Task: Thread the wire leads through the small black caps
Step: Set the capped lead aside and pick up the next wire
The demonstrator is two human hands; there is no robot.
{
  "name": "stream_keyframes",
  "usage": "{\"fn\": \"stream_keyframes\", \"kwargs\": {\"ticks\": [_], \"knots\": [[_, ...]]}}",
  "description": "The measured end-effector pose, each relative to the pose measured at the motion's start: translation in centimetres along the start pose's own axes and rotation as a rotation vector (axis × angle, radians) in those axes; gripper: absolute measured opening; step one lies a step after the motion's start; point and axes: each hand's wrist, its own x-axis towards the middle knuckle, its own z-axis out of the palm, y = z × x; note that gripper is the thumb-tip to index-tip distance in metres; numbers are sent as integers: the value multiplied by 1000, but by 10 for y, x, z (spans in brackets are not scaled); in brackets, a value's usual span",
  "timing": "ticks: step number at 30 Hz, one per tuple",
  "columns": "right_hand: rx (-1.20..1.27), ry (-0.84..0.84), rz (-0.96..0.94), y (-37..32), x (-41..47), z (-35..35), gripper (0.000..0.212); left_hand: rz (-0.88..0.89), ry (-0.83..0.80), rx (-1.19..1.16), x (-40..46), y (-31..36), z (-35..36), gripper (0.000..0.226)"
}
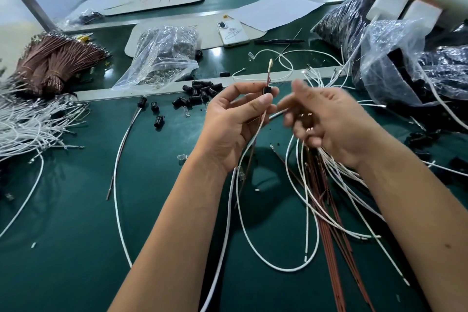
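My left hand (236,119) pinches a small black cap (268,89) between thumb and fingertips. A brown wire lead (268,75) passes through the cap, its metal tip standing above it. My right hand (329,121), blurred, is just right of the cap. Its lower fingers curl round a bundle of white and brown wires (326,185) that hangs down to the table; its index finger and thumb reach toward the cap. A heap of loose black caps (200,95) lies on the green mat beyond my left hand.
A tied bundle of brown leads (53,63) and a spread of white wires (30,124) lie at the left. A clear bag of parts (162,56), a phone (232,33), a pen (278,41) and large bags of black parts (395,58) stand behind.
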Motion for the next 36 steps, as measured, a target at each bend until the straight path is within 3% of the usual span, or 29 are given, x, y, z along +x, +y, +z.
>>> {"fn": "stream_keyframes", "kwargs": {"ticks": [2, 5, 14, 22, 33, 36], "knots": [[51, 97, -102, 0, 2, -3, 29, -10, -63, 24, -1, 0, 0, 19], [48, 105, -188, 5, 1, 5, 16, -22, -114, 80, -2, -3, 1, 17], [55, 231, -292, 7, 4, 8, 8, 14, -85, 205, -1, -6, 2, 19], [50, 298, -355, 7, 4, 8, 3, 99, -40, 313, 0, -8, 6, 24], [89, 335, -367, 4, 3, 2, 8, 4, -116, 248, 0, -7, 3, 14], [88, 263, -333, 7, 4, 4, 12, -6, -60, 251, 1, -7, 3, 15]]}}
